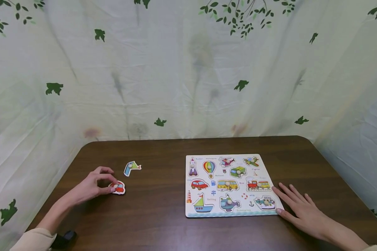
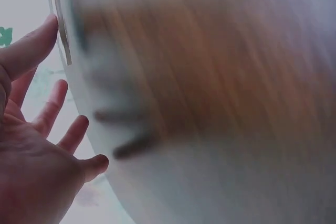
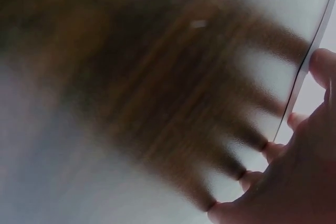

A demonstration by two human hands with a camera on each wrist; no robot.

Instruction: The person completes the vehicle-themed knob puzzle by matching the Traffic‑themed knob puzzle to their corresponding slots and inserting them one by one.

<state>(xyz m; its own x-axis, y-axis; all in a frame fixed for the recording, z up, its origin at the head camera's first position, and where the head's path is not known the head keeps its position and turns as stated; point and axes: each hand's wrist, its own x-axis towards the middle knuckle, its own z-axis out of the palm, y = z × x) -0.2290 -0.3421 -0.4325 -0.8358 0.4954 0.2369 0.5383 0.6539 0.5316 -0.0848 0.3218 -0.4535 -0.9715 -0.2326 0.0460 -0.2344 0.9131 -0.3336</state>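
Note:
In the head view my left hand (image 1: 92, 186) is at the left of the table, thumb and index finger pinching a red car puzzle piece (image 1: 120, 188) with a white border. The left wrist view shows the thumb against the thin edge of that piece (image 2: 64, 30); the other fingers spread loosely. Just beyond the hand lies a sailboat puzzle piece (image 1: 132, 168), turned on its side. My right hand (image 1: 304, 212) rests flat with spread fingers, thumb and index touching the right edge of the puzzle board (image 1: 216, 212). In the right wrist view the board's edge (image 3: 302, 74) meets the thumb.
The board holds several knobbed vehicle pieces, among them a balloon (image 1: 209, 168), a bus (image 1: 227, 185) and a train (image 1: 258, 185). A red car picture (image 1: 199, 184) and a sailboat picture (image 1: 202, 205) show on it. A pale leaf-patterned curtain (image 1: 176, 69) surrounds the brown table (image 1: 154, 216).

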